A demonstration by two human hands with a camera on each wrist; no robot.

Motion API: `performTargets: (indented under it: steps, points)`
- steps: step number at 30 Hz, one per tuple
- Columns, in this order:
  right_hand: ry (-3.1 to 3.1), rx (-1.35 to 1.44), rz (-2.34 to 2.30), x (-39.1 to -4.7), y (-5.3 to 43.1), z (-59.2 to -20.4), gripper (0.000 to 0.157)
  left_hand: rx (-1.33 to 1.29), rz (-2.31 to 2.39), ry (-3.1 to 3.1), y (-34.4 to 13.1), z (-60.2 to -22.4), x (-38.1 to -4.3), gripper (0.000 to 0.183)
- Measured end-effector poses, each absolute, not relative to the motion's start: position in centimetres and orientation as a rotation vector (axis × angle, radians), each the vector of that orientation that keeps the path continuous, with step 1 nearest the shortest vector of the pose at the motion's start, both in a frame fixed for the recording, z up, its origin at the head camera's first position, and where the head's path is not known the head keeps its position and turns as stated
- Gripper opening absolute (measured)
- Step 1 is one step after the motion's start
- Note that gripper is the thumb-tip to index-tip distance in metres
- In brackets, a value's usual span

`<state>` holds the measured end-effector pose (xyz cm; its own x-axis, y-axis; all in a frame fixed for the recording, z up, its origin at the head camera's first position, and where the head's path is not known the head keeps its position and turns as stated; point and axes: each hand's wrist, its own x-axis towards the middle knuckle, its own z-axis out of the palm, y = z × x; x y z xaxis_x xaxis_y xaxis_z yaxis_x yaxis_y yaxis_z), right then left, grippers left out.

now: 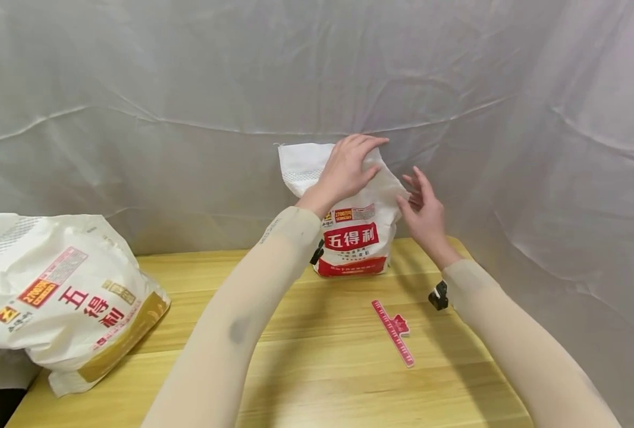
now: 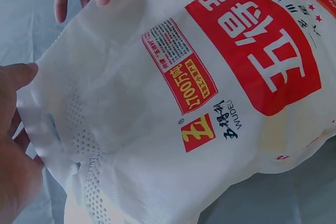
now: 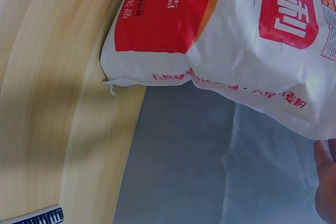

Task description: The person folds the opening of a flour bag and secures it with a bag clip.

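Note:
A white flour bag [image 1: 351, 241] with a red label stands upright at the table's back, its loose top rising above the filled part. My left hand [image 1: 346, 166] is at that top, fingers stretched over the edge and thumb on the front side. In the left wrist view the left hand [image 2: 16, 150] has the bag's top edge between its thumb and fingers. My right hand [image 1: 424, 211] is at the bag's right side, fingers spread, fingertips close by the upper corner. The right wrist view shows only part of the right hand [image 3: 326, 187], beside the bag's edge.
A larger flour bag [image 1: 55, 309] leans over the table's left edge. On the wooden table [image 1: 317, 368] lies a long pink clip [image 1: 394, 333] with a piano-key pattern. A dark key-patterned strip [image 3: 39, 217] shows near the table's edge. Grey cloth [image 1: 215, 77] hangs behind.

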<state>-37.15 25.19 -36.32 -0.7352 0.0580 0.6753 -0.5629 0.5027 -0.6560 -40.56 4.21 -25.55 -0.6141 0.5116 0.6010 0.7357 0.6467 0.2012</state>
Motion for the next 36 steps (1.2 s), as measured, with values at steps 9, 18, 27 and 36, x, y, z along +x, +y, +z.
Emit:
performTargets:
  steps: [9,18,27,36]
  points:
    - [-2.12,0.367,1.183,-38.2,25.3,-36.8,0.047,-0.896,-0.629,-2.33,4.1,-26.2,-40.5,0.031]
    - [-2.043,0.358,1.088,-38.6,25.1,-36.8,0.022,-0.877,-0.636,-2.304,4.0,-26.4,-40.4,0.018]
    - [-2.017,0.36,1.106,-38.6,25.0,-36.8,0.017,-0.877,-0.637,-2.311,3.6,-26.4,-40.3,0.009]
    - [-2.005,0.372,1.001,-38.8,25.2,-37.2,0.015,-0.919,-0.683,-2.322,3.1,-26.5,-40.5,0.015]
